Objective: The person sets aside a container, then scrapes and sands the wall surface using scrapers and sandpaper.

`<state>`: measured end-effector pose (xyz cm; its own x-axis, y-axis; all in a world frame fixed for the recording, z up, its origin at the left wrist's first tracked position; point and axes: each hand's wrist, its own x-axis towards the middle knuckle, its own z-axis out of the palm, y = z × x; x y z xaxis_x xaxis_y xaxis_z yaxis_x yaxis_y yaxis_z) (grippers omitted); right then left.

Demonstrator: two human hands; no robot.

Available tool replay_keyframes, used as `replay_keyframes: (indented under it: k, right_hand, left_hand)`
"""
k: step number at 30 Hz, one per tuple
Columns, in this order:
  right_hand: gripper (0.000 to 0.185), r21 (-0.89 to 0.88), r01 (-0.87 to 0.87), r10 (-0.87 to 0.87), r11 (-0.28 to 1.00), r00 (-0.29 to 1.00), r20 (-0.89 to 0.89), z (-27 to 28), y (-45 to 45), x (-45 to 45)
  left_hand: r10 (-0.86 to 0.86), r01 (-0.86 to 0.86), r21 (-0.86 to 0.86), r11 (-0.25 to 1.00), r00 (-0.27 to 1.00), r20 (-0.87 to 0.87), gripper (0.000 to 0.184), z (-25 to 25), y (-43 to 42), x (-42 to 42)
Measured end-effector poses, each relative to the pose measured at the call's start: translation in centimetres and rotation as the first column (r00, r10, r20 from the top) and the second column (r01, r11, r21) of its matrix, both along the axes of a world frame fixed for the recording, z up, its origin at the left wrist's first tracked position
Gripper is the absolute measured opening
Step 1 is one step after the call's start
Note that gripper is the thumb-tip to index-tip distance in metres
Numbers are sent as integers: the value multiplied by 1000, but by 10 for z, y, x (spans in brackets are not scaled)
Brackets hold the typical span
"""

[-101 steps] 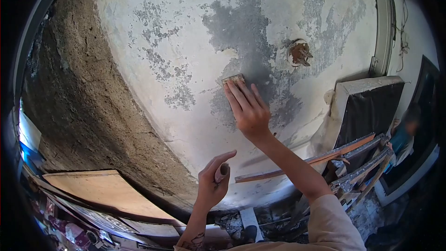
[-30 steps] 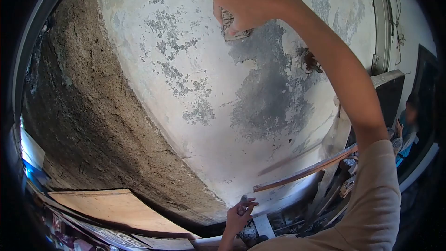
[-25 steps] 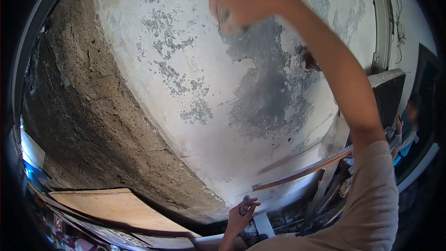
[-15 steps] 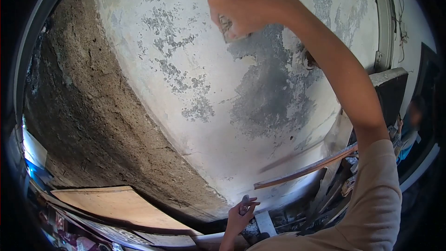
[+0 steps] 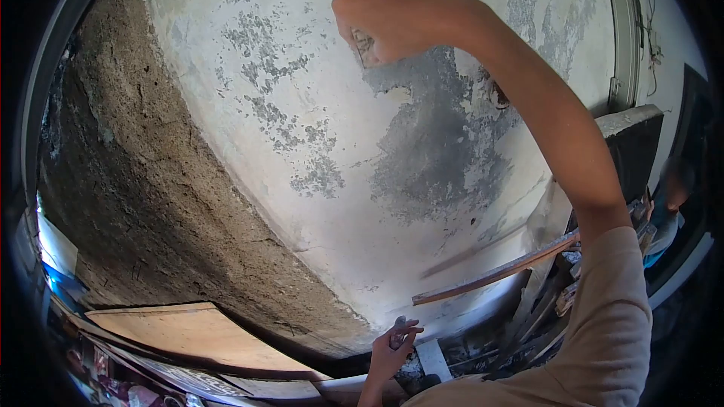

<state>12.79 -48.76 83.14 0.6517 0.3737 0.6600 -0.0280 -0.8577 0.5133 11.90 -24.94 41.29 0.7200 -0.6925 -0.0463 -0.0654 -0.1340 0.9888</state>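
High against the peeling white wall point(image 5: 332, 90), my right hand point(image 5: 381, 15) is closed in a fist around a flat, paint-smeared piece point(image 5: 364, 47). Only its edge and a corner show below the fingers, so its exact kind is hidden. A large bare grey patch point(image 5: 434, 132) lies just below this hand. Low in the view, near the wall's foot, my left hand point(image 5: 389, 354) has its fingers curled round a small greyish, rounded object point(image 5: 398, 334). Part of that object is covered by the fingers, and its kind is unclear.
A rough brown strip of bare wall point(image 5: 188, 158) runs down the left. Below it leans a wooden board point(image 5: 196, 335). A long wooden strip point(image 5: 498, 275) slants above piled scrap wood point(image 5: 543, 324) at the right. Another person point(image 5: 667, 207) is at the far right edge.
The view has shifted slightly, so the wall and my right hand sit a little further left. Both hands keep their grips. The person at the far right has moved a little.
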Motion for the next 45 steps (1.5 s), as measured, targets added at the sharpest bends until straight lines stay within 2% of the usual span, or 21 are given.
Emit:
replay_keyframes:
  k: [5,7,11,13,16,18,19,21,22,25,27,29,31,32,34,38,40,41,43,44,45]
  right_hand:
    - [30,196,-46,57,980,997,-53,15,3,1]
    - [23,86,64,-60,994,997,-50,5,9,4]
    - [14,163,-41,50,986,997,-51,26,24,-34]
    - [11,229,-85,94,970,995,-30,24,22,-28]
    - [7,8,-31,31,999,999,27,22,18,-11]
    - [3,379,49,117,924,909,-401,49,31,-54]
    - [3,378,51,114,925,908,-403,45,30,-42]
    - [5,216,247,-193,945,951,-242,30,24,-5]
    - [3,63,-1,10,998,989,-145,25,20,-10]
    - [4,261,21,44,965,970,-240,43,34,-46]
    - [4,184,68,-24,980,973,-231,40,27,-22]
    - [4,118,114,-86,986,972,-219,22,23,-9]
    - [6,102,-118,81,988,947,311,1,30,-14]
    - [6,97,-119,83,988,946,313,12,31,-24]
    - [4,223,-41,90,974,973,-213,44,34,-48]
    - [3,48,-25,27,999,999,-42,21,14,-6]
    - [3,229,88,-8,970,944,-328,32,28,-32]
    - [3,229,89,-8,969,943,-332,31,26,-29]
    - [9,245,25,38,969,968,-250,25,20,-15]
    - [13,-12,-230,229,973,962,149,-2,6,2]
    - [13,-17,-234,234,972,960,154,5,10,-3]
  left_hand:
    - [1,5,95,995,998,-65,25,9,-2,-2]
    - [-28,29,47,998,999,-22,27,10,-2,-3]
    - [-17,17,4,1000,999,-28,29,-2,-6,1]
    - [-31,35,92,995,998,-47,29,5,-4,-1]
    - [-16,17,48,999,1000,-23,28,-4,-3,3]
    - [-7,7,12,1000,1000,-23,28,-7,-5,7]
    - [-12,12,39,999,1000,-13,27,-9,-5,9]
    - [-13,14,78,997,1000,-8,26,-4,-3,5]
    - [-11,14,97,995,999,-32,25,9,-3,3]
    - [-4,6,50,999,999,-48,23,10,-8,4]
    - [-1,2,2,1000,999,-49,22,6,-8,5]
    - [-30,35,100,994,999,-44,22,16,-6,4]
    - [-24,26,74,997,999,-30,21,7,-5,5]
    - [-16,17,50,999,1000,-20,21,4,-6,6]
    - [-26,28,70,997,999,-25,21,2,-7,9]
    - [-5,10,82,997,998,-59,20,8,-3,5]
    - [-4,7,67,998,999,-32,20,9,-2,6]
    - [-3,3,48,999,1000,-6,21,9,-2,5]
    - [-14,16,87,996,1000,-18,22,11,0,4]
    - [-26,28,124,992,999,-23,24,12,1,5]
    - [-22,23,120,993,1000,-17,24,10,1,6]
